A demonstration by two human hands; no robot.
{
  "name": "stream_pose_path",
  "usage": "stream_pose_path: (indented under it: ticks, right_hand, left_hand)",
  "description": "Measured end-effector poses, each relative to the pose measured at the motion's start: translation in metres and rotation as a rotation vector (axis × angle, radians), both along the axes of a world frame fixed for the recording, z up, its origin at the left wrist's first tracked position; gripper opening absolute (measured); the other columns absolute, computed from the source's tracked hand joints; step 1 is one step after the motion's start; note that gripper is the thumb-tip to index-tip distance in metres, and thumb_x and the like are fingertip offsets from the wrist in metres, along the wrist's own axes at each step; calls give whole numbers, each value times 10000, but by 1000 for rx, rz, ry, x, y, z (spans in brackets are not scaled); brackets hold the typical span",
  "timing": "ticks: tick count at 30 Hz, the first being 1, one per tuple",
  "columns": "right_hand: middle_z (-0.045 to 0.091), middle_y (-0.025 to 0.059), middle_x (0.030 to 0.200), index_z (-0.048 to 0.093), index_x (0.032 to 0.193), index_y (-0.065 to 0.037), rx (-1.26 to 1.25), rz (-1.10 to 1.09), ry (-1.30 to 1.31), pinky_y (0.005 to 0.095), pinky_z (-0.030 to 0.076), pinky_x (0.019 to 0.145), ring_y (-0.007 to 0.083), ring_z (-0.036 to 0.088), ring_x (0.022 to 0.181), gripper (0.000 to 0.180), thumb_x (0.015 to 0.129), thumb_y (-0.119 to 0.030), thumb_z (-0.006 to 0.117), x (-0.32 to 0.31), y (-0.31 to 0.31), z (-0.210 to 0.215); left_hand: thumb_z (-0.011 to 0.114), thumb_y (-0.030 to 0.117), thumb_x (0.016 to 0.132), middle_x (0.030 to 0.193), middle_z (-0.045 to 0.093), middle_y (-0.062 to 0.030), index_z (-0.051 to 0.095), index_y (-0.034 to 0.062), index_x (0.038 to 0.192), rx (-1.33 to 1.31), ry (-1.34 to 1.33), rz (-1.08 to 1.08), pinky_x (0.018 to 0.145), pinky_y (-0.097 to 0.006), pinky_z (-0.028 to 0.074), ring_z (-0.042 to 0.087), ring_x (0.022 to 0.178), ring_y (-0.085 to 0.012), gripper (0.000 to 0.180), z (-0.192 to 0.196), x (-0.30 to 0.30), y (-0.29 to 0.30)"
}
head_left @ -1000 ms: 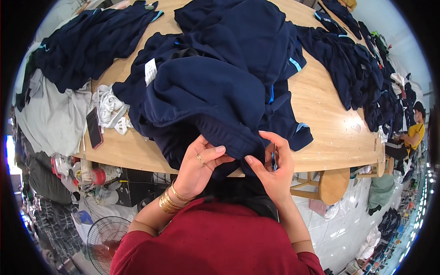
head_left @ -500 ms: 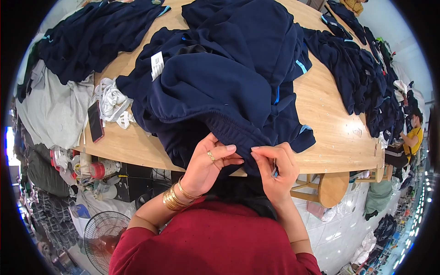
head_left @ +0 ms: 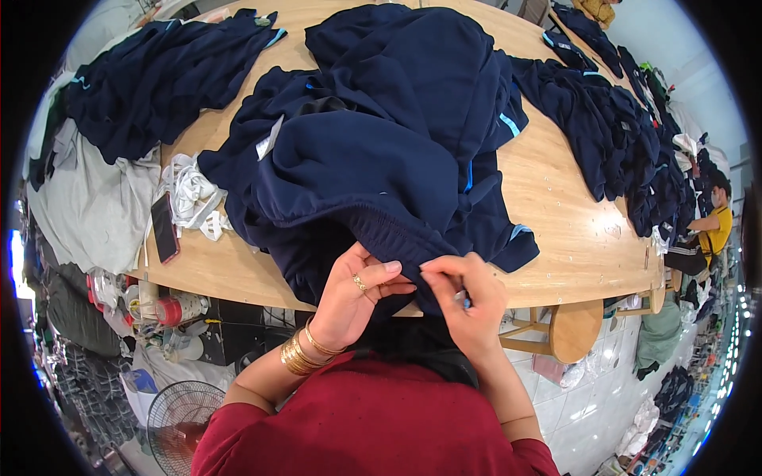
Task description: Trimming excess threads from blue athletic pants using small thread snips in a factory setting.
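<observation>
A navy garment [head_left: 361,163] with a gathered elastic band [head_left: 397,232] lies bunched at the table's near edge, its band hanging toward me. My left hand [head_left: 355,289], with a ring and gold bangles, grips the band's lower edge between thumb and fingers. Close beside it, my right hand [head_left: 470,297] has thumb and forefinger pinched at the same edge; whether a thread is between them is too small to tell. A small tool with a blue part [head_left: 464,301] sits tucked in the right palm, mostly hidden by the fingers. A white label [head_left: 270,140] sticks up from the garment's left side.
More navy garments lie at the far left [head_left: 163,83] and along the right [head_left: 599,119] of the wooden table [head_left: 556,262]. White tape [head_left: 193,190] and a phone [head_left: 164,228] rest at left. Below are a fan [head_left: 184,420] and stool [head_left: 575,332]. A person in yellow [head_left: 718,234] sits far right.
The right hand has shifted slightly left, closer to the left hand, and turned a little. The view has tilted slightly, and the label now stands more edge-on.
</observation>
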State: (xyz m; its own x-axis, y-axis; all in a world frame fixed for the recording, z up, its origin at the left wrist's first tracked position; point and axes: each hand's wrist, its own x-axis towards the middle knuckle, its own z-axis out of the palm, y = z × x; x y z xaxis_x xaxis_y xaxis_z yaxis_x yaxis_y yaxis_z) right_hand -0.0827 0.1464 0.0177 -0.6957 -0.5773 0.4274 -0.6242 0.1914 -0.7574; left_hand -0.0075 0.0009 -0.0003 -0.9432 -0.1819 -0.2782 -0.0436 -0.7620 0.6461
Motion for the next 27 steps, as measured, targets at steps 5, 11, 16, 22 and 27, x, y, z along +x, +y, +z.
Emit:
stream_pose_path:
  ticks: [5,11,16,22,27]
  right_hand:
    - [547,54,800,630,1009,-70,-60,-129,188,255,403,542,165,515,676,346,685,-48,751,7,-8,1]
    - [603,157,1028,597,1012,-21,51,-174,15,347,462,840,282,589,958,249,769,25,566,-7,5,-33]
    - [629,105,917,628,998,-25,22,-67,47,246,467,710,174,593,802,151,857,-44,576,-25,0,-30]
    - [625,93,889,619,1005,11,-79,72,177,247,453,667,177,578,758,177,830,-15,604,-1,-23,13]
    - [630,136,934,621,997,36,366,64,-65,249,455,758,212,586,824,189,849,-80,604,-28,-3,7]
  left_hand:
    - [562,81,861,1001,608,-62,534,32,1065,-2,-25,59,795,-295,520,612,887,-142,211,1,16,-8]
    - [605,110,863,887,646,-68,587,0,992,-716,213,-33,783,-268,484,610,863,-106,170,5,13,-10]
    - [616,38,776,900,616,-73,575,34,960,-1408,512,545,953,-358,396,587,993,-218,189,21,12,-17]
    - [609,207,815,790,535,-87,513,60,838,-1717,451,223,864,-369,408,548,837,-254,178,8,0,-26]
    - [585,278,838,669,553,-124,529,66,851,-1623,449,47,671,-413,450,569,691,-333,220,3,5,-38]
